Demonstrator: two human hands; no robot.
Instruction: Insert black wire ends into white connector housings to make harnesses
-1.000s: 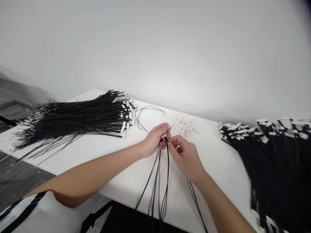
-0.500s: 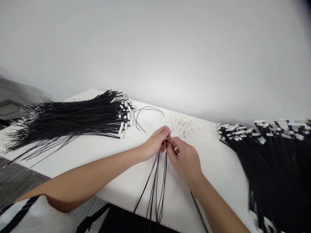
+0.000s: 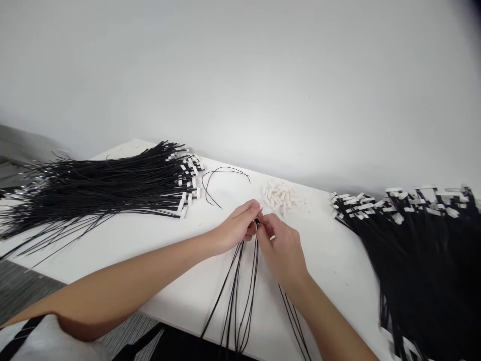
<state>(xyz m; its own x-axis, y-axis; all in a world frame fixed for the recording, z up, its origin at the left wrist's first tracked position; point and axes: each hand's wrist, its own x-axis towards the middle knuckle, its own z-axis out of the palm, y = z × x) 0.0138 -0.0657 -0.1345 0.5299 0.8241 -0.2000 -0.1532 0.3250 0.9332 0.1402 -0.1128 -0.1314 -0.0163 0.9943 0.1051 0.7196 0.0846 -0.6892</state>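
My left hand [image 3: 237, 228] and my right hand [image 3: 281, 248] meet over the middle of the white table [image 3: 158, 250]. Both pinch the top ends of several thin black wires [image 3: 240, 291] that hang down over the table's near edge. A small white piece shows between the fingers of my right hand. A little heap of white connector housings [image 3: 280, 194] lies just beyond my hands.
A large bundle of black wires with white connectors [image 3: 112, 185] lies at the left. Another big pile of such wires [image 3: 421, 240] covers the right side. A loose curved black wire [image 3: 220, 178] rests behind my hands. A plain white wall stands behind the table.
My right hand has turned and closed in on the wire ends beside my left hand. The view has drifted slightly, and the hands sit a little lower.
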